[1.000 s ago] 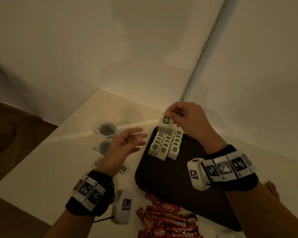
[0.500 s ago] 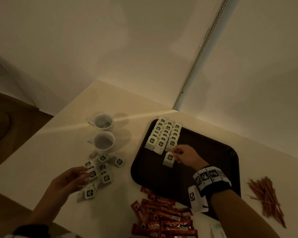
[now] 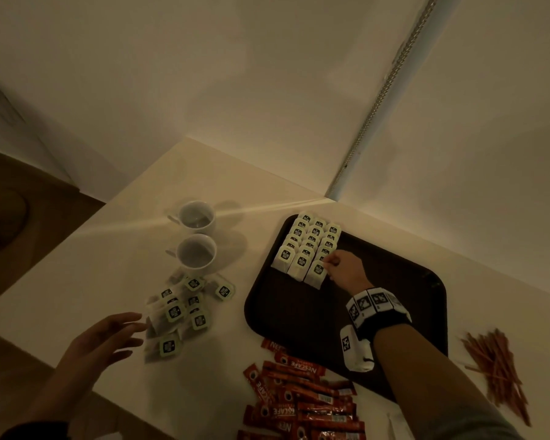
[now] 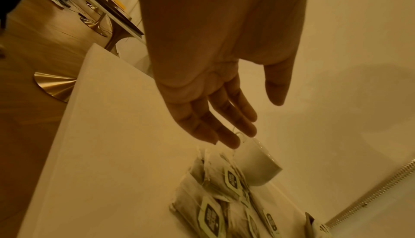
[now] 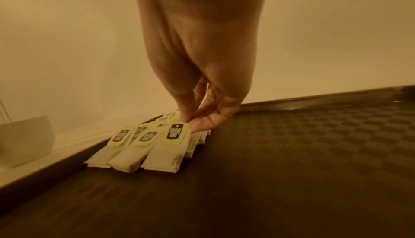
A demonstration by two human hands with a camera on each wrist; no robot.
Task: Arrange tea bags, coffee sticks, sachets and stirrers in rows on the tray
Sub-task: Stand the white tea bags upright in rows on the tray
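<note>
Tea bag [image 3: 317, 270] pinched in the right hand [image 3: 343, 270] squares off the tray [image 3: 394, 281] rows; left hand [image 3: 108, 339], fingers spread and empty, nears the loose pile [image 3: 185, 309] for another.

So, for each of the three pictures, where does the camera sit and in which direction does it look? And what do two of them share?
Head: worn high, looks down on the white table, the tray, both forearms and hands.
Left wrist: looks along the open left hand toward the loose tea bags and a white cup.
Right wrist: low over the tray, looks along the right hand, which pinches the nearest tea bag in the rows.
Shared: head and right wrist both show that tea bag and the right hand.
</note>
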